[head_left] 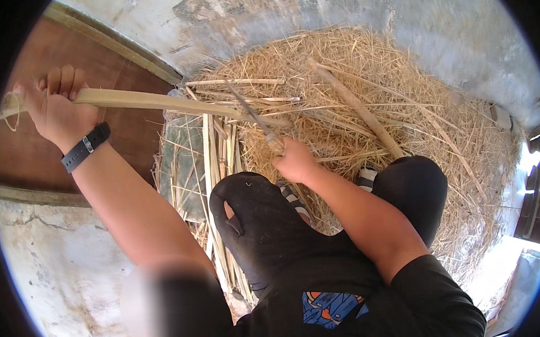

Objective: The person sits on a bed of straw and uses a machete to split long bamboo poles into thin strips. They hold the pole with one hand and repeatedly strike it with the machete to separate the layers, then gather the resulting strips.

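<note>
Raised left hand [53, 105] grips bamboo strip [158, 102]; right hand [294, 160] (fist closed) holds knife [252, 116].

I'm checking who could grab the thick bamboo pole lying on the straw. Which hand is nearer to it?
Right. The right hand, gripping a knife, sits just left of the bamboo pole. The left hand is far off to the left, holding a split bamboo strip.

Black wristwatch [86, 146], black trousers torn at knee, black printed shirt
</note>
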A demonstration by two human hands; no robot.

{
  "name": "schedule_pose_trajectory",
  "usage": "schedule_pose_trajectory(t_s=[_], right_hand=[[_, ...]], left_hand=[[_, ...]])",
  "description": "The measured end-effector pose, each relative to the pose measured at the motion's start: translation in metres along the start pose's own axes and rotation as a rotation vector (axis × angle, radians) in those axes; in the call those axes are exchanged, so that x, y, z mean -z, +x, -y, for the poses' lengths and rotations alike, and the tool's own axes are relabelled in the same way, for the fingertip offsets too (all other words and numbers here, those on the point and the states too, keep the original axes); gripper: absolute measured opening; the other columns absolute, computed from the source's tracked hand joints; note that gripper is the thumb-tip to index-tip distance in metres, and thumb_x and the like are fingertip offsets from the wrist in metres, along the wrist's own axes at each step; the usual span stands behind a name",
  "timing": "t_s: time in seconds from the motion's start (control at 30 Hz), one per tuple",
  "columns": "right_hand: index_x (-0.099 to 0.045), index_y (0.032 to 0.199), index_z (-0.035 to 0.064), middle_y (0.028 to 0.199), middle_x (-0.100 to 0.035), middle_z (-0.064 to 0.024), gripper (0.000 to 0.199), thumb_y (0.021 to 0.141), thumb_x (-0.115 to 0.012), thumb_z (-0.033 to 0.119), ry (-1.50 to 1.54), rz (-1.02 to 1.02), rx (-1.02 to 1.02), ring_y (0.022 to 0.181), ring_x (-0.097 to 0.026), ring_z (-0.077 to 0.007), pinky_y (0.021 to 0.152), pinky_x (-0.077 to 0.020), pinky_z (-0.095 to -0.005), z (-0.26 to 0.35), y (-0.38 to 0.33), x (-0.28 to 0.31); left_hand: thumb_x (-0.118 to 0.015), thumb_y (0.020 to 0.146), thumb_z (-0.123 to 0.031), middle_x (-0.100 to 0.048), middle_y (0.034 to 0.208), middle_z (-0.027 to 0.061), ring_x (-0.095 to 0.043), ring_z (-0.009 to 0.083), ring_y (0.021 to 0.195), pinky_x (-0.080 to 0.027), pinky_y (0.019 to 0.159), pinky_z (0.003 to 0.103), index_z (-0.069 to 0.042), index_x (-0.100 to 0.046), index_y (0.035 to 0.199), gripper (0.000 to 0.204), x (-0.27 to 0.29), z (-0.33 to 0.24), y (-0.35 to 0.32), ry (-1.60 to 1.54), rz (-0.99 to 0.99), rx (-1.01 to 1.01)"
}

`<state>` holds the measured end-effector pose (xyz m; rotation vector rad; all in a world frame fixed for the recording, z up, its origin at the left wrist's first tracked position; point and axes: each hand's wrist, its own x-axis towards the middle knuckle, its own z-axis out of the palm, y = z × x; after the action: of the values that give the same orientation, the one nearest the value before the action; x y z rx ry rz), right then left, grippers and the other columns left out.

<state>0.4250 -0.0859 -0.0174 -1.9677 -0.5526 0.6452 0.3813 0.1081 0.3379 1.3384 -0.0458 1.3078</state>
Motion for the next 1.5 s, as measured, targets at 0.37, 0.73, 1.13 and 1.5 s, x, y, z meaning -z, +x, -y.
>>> schedule_pose_trajectory(t_s=[0.37, 0.73, 1.13, 1.5], right_hand=[[-0.062, 0.106, -0.0021, 0.09, -0.068, -0.0233, 0.031, 0.082, -0.069, 0.016, -0.015, 0.017, -0.06, 0.089, -0.068, -0.0373, 0.08, -0.0539, -0.0453, -0.026, 0.01, -0.008], [-0.062, 0.104, -0.0016, 0.089, -0.068, -0.0216, 0.03, 0.082, -0.071, 0.017, -0.029, 0.144, 0.19, 0.079, -0.068, -0.0355, 0.074, -0.0531, -0.0441, 0.059, -0.017, 0.022], [-0.059, 0.108, -0.0004, 0.086, -0.067, -0.0189, 0.032, 0.083, -0.07, 0.017, -0.075, 0.121, -0.024, 0.08, -0.068, -0.0299, 0.073, -0.0528, -0.0432, -0.009, 0.005, -0.011], [-0.058, 0.105, -0.0017, 0.09, -0.068, -0.0237, 0.032, 0.082, -0.071, 0.017, 0.028, 0.049, -0.043, 0.083, -0.069, -0.0392, 0.075, -0.0546, -0.0485, -0.071, 0.006, -0.038]], left_hand=[[-0.071, 0.088, -0.054, -0.03, 0.061, -0.0033, -0.024, 0.0109, 0.054, -0.023, 0.052, 0.026, -0.016, -0.042, 0.071, 0.051, 0.056, -0.004, 0.021, -0.277, 0.39, 0.2], [-0.069, 0.093, -0.041, -0.036, 0.051, -0.0111, -0.03, 0.0054, 0.045, -0.027, 0.049, 0.022, -0.021, -0.045, 0.065, 0.043, 0.118, -0.006, 0.039, -0.6, 0.771, 0.393], [-0.07, 0.092, -0.039, -0.034, 0.051, -0.0124, -0.031, 0.0037, 0.044, -0.027, 0.047, 0.02, -0.022, -0.043, 0.064, 0.042, 0.148, -0.005, 0.037, -0.594, 0.717, 0.357], [-0.069, 0.088, -0.031, -0.031, 0.054, -0.0064, -0.026, 0.0094, 0.048, -0.026, 0.049, 0.026, -0.018, -0.041, 0.062, 0.04, 0.16, 0.0, 0.049, -0.355, 0.36, 0.266]])
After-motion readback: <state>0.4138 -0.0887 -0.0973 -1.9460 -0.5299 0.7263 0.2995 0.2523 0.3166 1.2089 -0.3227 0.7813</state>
